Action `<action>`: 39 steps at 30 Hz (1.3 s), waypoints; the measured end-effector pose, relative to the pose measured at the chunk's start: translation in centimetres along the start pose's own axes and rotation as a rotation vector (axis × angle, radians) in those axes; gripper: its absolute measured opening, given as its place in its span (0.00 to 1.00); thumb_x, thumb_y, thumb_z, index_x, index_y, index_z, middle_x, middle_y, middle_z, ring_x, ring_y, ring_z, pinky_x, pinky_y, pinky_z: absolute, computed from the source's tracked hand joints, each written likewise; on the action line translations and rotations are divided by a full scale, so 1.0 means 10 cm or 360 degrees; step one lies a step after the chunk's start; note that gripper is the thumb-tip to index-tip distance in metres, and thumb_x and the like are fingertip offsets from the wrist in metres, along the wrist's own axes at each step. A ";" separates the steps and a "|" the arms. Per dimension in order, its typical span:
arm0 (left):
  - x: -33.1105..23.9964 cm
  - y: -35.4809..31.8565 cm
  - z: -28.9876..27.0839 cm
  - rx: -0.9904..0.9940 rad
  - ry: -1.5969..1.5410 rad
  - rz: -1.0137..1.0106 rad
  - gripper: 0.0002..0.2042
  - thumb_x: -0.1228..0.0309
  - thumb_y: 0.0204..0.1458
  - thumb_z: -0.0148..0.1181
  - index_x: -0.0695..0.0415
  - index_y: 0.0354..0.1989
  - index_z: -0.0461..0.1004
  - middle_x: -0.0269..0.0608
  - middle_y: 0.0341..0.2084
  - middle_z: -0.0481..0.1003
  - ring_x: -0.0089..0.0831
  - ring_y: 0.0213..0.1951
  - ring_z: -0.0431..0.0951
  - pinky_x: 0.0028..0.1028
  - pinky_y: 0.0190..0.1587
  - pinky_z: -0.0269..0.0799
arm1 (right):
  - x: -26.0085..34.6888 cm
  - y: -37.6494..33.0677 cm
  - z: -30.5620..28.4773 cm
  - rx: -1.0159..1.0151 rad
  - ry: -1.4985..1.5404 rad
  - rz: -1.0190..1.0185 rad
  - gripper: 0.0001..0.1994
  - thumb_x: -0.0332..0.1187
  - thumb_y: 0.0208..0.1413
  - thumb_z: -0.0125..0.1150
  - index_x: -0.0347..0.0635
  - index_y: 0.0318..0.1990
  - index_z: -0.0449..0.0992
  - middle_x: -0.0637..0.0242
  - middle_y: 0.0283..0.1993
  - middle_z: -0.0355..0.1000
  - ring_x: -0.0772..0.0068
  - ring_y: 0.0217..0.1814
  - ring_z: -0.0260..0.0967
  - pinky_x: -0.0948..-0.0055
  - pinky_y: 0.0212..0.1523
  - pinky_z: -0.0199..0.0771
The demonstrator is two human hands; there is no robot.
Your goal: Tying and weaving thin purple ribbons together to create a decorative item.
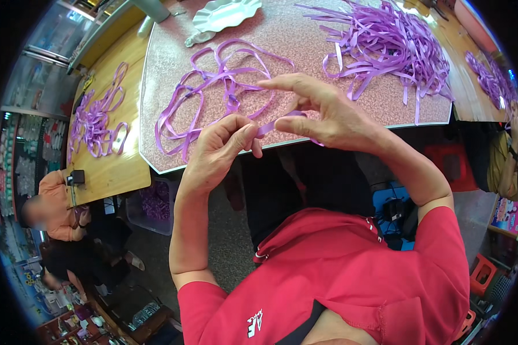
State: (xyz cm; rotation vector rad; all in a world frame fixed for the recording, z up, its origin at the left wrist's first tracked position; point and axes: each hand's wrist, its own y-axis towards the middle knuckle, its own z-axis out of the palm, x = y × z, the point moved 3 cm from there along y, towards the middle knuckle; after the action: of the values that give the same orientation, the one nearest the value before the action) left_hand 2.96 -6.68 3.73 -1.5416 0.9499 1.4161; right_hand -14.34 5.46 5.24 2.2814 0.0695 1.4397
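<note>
A narrow purple ribbon point(266, 129) runs between my two hands above the near edge of the table. My left hand point(227, 141) pinches it between thumb and fingers. My right hand point(334, 118) has its index finger stretched out to the left, while the ribbon passes behind its thumb among the curled fingers and a short bit shows below. The exact grip there is partly hidden. Just beyond my hands, looped purple ribbons point(198, 89) with small knots lie loosely on the pinkish speckled table mat point(293, 34).
A big heap of purple ribbons point(391, 49) covers the mat's far right. A white scalloped dish point(227, 16) stands at the back. More ribbon loops point(95, 123) lie on the wooden table point(109, 172) at left. A person in orange point(57, 201) is at far left, another person point(503, 161) at right.
</note>
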 end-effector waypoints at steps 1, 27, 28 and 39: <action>-0.02 0.01 0.02 0.0007 0.0065 -0.0011 0.12 0.64 0.65 0.53 0.62 0.37 0.73 0.33 0.26 0.74 0.20 0.31 0.75 0.22 0.39 0.68 | 0.01 0.02 0.07 -0.0010 0.0037 -0.0093 0.14 0.31 0.58 0.66 0.38 0.50 0.77 0.72 0.34 0.71 0.84 0.33 0.65 0.81 0.32 0.66; -0.26 -0.06 0.21 -0.0431 0.1127 0.0907 0.09 0.75 0.53 0.65 0.61 0.42 0.75 0.43 0.33 0.76 0.32 0.37 0.78 0.29 0.40 0.72 | -0.02 -0.12 0.13 -0.0150 0.0100 -0.0047 0.04 0.25 0.53 0.68 0.38 0.37 0.82 0.70 0.30 0.71 0.83 0.30 0.65 0.80 0.28 0.62; -0.25 -0.05 0.22 -0.0411 0.1142 0.0936 0.09 0.77 0.51 0.66 0.61 0.40 0.76 0.44 0.33 0.76 0.35 0.37 0.79 0.30 0.39 0.72 | -0.01 -0.12 0.13 -0.0150 0.0099 -0.0049 0.04 0.25 0.53 0.68 0.38 0.37 0.82 0.70 0.30 0.71 0.83 0.30 0.65 0.80 0.28 0.62; -0.10 -0.04 0.13 -0.0242 0.0568 0.0519 0.04 0.78 0.54 0.63 0.62 0.37 0.76 0.40 0.31 0.76 0.27 0.36 0.77 0.26 0.39 0.71 | 0.05 -0.09 0.07 -0.0022 -0.0109 -0.0183 0.04 0.27 0.57 0.65 0.36 0.37 0.80 0.65 0.29 0.69 0.73 0.31 0.67 0.74 0.31 0.65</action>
State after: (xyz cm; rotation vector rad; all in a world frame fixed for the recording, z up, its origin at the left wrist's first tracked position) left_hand 2.75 -5.36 4.70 -1.8568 1.3852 1.4884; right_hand -13.34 6.21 5.05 2.2741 0.1662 1.2997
